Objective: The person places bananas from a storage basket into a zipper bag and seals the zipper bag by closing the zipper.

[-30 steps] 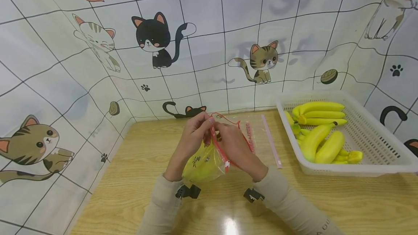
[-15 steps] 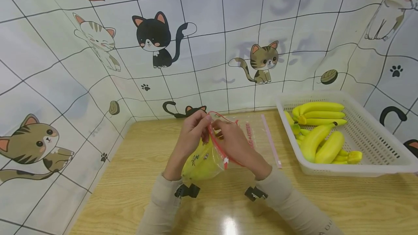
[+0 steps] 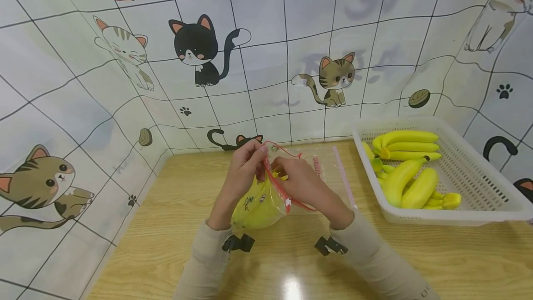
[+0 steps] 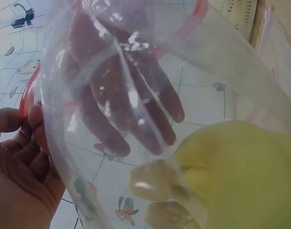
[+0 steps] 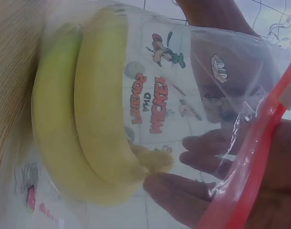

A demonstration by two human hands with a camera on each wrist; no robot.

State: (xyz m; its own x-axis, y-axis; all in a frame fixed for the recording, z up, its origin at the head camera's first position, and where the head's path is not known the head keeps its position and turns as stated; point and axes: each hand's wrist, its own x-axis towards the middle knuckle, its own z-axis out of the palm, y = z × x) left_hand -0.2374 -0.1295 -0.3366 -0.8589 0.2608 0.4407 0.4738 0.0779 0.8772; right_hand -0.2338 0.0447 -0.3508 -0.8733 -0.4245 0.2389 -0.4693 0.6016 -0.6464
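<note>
A clear zip bag (image 3: 275, 200) with a red rim and printed cartoon figures holds yellow bananas (image 5: 100, 105). My left hand (image 3: 241, 165) pinches the red rim at the bag's far left side, also plain in the left wrist view. My right hand (image 3: 297, 177) reaches through the mouth, its fingers (image 4: 155, 100) extended and spread inside the bag. In the right wrist view the fingertips come right up to the banana stems (image 5: 155, 160), without curling round them. A white slider (image 5: 289, 95) sits on the red rim.
Behind the right hand, another clear zip bag (image 3: 331, 170) with a pink strip lies flat on the wooden table (image 3: 187, 189). At the right stands a white plastic basket (image 3: 491, 214) with several bananas (image 3: 410, 142). A cat-printed sheet (image 3: 266, 87) hangs behind.
My right hand has shifted slightly right, its fingers lower inside the bag. The left hand and the bag's rim have drifted a little left. The basket has stayed put.
</note>
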